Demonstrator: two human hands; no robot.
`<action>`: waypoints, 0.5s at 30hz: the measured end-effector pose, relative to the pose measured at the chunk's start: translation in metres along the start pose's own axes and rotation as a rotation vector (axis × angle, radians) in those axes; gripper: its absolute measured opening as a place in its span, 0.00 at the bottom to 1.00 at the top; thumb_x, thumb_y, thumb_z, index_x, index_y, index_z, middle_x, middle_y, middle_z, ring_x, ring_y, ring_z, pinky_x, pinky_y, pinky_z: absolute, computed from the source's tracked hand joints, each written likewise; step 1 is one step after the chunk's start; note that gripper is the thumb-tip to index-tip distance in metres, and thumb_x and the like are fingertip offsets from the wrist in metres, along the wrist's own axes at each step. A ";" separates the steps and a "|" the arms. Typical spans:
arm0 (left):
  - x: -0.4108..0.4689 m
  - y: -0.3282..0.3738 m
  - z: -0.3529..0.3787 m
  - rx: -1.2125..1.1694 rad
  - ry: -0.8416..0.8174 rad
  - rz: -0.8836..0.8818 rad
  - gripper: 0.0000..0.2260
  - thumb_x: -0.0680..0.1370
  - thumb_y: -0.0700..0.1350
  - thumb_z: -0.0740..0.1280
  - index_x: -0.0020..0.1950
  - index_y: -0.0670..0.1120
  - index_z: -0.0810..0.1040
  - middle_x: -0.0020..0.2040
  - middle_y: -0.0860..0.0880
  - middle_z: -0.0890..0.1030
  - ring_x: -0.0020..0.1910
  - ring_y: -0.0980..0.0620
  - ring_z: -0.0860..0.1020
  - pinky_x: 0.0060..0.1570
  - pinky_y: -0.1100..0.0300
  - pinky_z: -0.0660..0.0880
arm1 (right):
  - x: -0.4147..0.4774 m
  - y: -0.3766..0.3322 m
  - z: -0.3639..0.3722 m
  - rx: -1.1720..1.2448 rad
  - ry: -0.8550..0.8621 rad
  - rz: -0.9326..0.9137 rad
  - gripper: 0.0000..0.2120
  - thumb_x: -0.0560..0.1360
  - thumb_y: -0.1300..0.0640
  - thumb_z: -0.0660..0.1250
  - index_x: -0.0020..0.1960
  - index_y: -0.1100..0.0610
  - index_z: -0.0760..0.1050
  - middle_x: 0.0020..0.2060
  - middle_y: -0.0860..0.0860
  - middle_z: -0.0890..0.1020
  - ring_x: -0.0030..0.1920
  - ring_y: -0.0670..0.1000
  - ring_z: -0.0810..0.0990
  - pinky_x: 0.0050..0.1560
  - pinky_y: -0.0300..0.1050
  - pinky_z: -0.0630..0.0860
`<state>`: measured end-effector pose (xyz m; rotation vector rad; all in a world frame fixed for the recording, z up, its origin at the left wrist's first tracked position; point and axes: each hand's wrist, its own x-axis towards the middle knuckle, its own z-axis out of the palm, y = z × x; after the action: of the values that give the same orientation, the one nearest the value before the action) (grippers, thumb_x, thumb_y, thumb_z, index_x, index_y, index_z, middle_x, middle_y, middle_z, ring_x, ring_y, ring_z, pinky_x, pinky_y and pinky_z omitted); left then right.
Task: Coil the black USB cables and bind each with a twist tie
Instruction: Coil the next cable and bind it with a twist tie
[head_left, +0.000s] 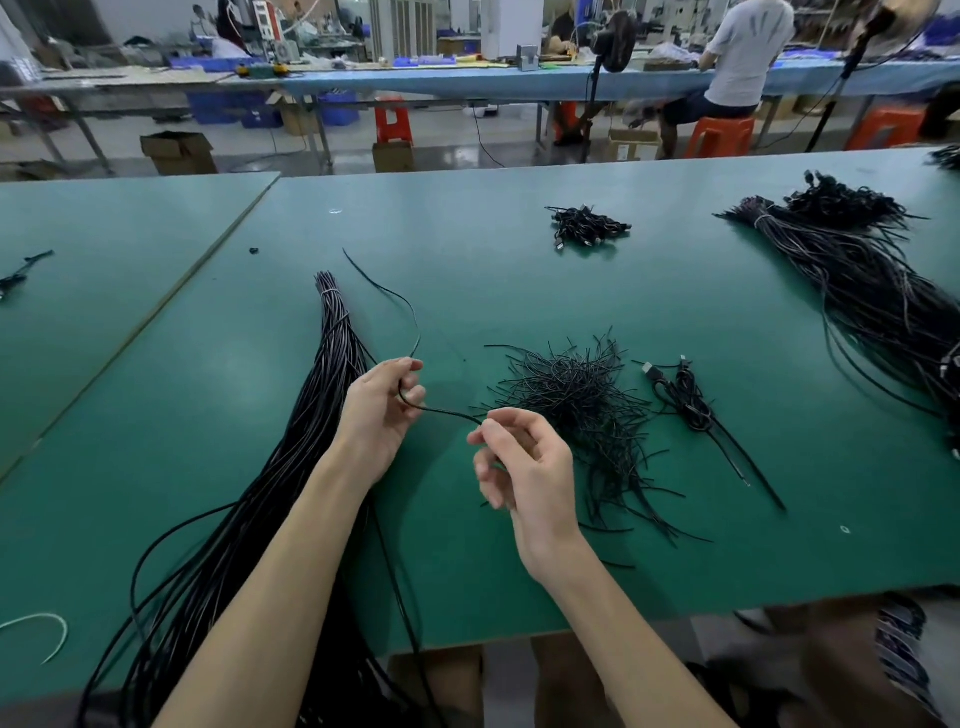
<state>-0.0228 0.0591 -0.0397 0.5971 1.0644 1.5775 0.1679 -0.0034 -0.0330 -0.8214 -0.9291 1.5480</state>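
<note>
Aloft: left hand (379, 410), right hand (524, 462), cable (447, 412)

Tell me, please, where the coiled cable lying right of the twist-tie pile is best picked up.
Pinch the coiled cable at its bunched middle, coming from above: it lies flat on the table, and its loose tails would probably only dangle.

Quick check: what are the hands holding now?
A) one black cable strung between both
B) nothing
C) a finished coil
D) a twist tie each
A: one black cable runs from the left hand to the right hand, each holding it.
</note>
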 end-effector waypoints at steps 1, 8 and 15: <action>0.000 0.000 0.000 0.033 -0.007 0.005 0.04 0.82 0.40 0.64 0.49 0.41 0.78 0.33 0.52 0.70 0.27 0.57 0.70 0.24 0.65 0.64 | 0.000 -0.001 0.000 0.037 -0.011 0.008 0.05 0.81 0.66 0.68 0.56 0.65 0.75 0.41 0.59 0.85 0.31 0.50 0.78 0.25 0.40 0.70; -0.018 -0.008 0.014 0.583 0.058 0.227 0.17 0.80 0.41 0.73 0.66 0.42 0.73 0.59 0.43 0.75 0.42 0.51 0.79 0.43 0.60 0.77 | 0.002 -0.007 -0.001 0.272 -0.032 0.085 0.07 0.75 0.62 0.74 0.52 0.63 0.81 0.43 0.62 0.85 0.33 0.50 0.81 0.30 0.38 0.75; -0.039 -0.001 0.021 0.856 -0.267 0.474 0.20 0.82 0.58 0.64 0.42 0.47 0.87 0.45 0.49 0.86 0.51 0.47 0.82 0.61 0.46 0.74 | 0.004 -0.009 -0.004 0.366 -0.024 0.122 0.09 0.74 0.56 0.73 0.49 0.62 0.85 0.40 0.58 0.85 0.34 0.48 0.80 0.34 0.36 0.77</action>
<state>0.0062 0.0290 -0.0246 1.6883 1.4431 1.3103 0.1743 0.0022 -0.0267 -0.6062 -0.5933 1.7701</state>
